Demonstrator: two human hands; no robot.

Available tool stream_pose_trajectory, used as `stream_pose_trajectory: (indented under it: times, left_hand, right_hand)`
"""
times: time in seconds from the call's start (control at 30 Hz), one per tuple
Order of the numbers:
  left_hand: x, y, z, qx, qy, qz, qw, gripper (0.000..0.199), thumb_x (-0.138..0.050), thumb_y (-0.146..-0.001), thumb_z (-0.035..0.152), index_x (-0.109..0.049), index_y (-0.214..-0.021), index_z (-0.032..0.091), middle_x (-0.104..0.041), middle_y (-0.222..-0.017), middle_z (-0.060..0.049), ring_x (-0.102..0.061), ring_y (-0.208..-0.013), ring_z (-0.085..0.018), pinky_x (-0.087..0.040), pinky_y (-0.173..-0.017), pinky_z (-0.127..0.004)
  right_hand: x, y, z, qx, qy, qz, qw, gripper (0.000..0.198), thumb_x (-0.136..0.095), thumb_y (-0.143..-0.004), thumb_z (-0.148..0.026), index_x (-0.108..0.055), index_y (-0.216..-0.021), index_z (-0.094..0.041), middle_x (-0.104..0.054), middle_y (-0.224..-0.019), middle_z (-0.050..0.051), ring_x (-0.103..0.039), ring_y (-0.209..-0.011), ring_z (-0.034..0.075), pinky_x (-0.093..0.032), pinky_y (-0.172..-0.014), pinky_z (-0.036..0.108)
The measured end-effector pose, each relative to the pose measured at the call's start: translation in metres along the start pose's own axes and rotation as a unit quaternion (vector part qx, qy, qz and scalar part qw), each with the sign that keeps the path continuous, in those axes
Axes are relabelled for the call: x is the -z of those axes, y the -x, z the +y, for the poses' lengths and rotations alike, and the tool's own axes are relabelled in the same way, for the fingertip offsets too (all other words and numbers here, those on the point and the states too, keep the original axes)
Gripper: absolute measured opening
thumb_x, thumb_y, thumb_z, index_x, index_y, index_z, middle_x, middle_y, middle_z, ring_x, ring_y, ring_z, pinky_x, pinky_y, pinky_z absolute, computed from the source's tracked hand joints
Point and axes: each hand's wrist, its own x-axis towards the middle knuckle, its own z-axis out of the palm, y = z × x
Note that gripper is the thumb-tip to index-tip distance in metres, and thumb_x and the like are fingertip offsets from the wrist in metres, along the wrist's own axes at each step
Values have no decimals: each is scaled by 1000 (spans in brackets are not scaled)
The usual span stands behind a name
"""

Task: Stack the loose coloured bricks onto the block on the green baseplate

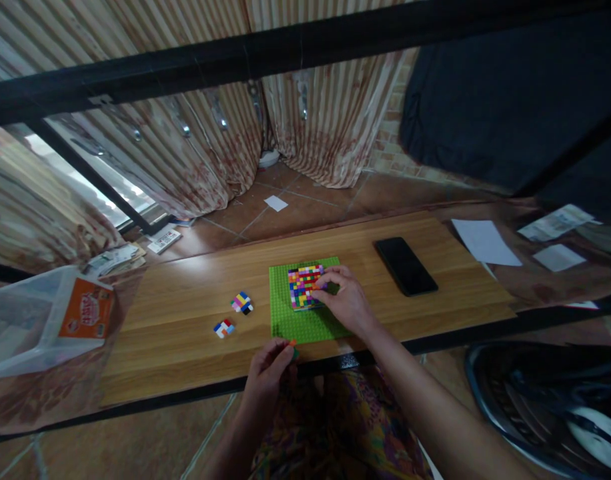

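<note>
A green studded baseplate (280, 320) lies on the wooden board, carrying a multicoloured block of toy bricks (300, 287). Over the right side of that block is my right hand (345, 297), thumb and forefinger pinched at its top; whatever sits between the fingertips is too small to name. My left hand (270, 370) is closed near the baseplate's front edge, around small toy bricks, one orange and one green. To the left lie two small joined clusters of bricks, a larger cluster (242, 303) and a smaller cluster (224, 328).
A black phone (405, 266) lies right of the baseplate on the wooden board (185, 347). At the far left stands a clear plastic bin (30, 320) with an orange label. White papers (485, 241) lie at the right. A dark metal bar (235, 57) crosses above.
</note>
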Motion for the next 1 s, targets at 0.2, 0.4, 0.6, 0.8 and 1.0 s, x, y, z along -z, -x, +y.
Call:
stream_pose_trajectory:
  times: [0.2, 0.4, 0.6, 0.8, 1.0]
  left_hand:
    - [-2, 1, 1, 9, -1, 4, 1000, 29, -76, -67, 38, -62, -78, 15, -56, -62, 4, -50, -51, -7, -41, -49, -18]
    - [-4, 2, 3, 6, -1, 0, 1000, 27, -75, -68, 35, -61, -78, 15, -55, -61, 4, -49, -50, -6, -41, -49, -18]
    - [-11, -6, 1, -15, 4, -2, 1000, 28, -74, -70, 37, -61, -81, 14, -58, -60, 3, -49, -51, -7, -41, -50, -18]
    - [-17, -7, 4, -28, 47, 1, 999, 32, -75, -68, 38, -62, -87, 15, -62, -67, 2, -55, -56, -9, -45, -56, -22]
    - [-18, -3, 11, -79, -39, -42, 995, 27, -68, -76, 36, -62, -90, 14, -59, -60, 2, -53, -56, -10, -44, -56, -22]
  right_hand:
    - [-10, 0, 10, -49, -92, 13, 994, 22, -79, -63, -32, -64, -75, -22, -60, -97, 3, -57, -98, 22, -41, -92, 37]
    - [-13, 1, 12, -59, -130, 17, 990, 23, -77, -63, -33, -60, -73, -22, -60, -91, 1, -57, -93, 21, -41, -88, 36]
    - [-13, 2, 11, -57, -112, 12, 992, 22, -76, -64, -34, -60, -73, -22, -60, -86, 0, -57, -89, 20, -42, -85, 36]
    - [-1, 29, -10, -41, -92, 89, 991, 16, -67, -77, -35, -69, -85, -22, -62, -102, 7, -58, -98, 22, -45, -83, 34]
    - [-5, 71, -33, -123, -204, -55, 970, 18, -60, -83, -36, -70, -83, -21, -69, -82, 3, -63, -78, 17, -48, -71, 29]
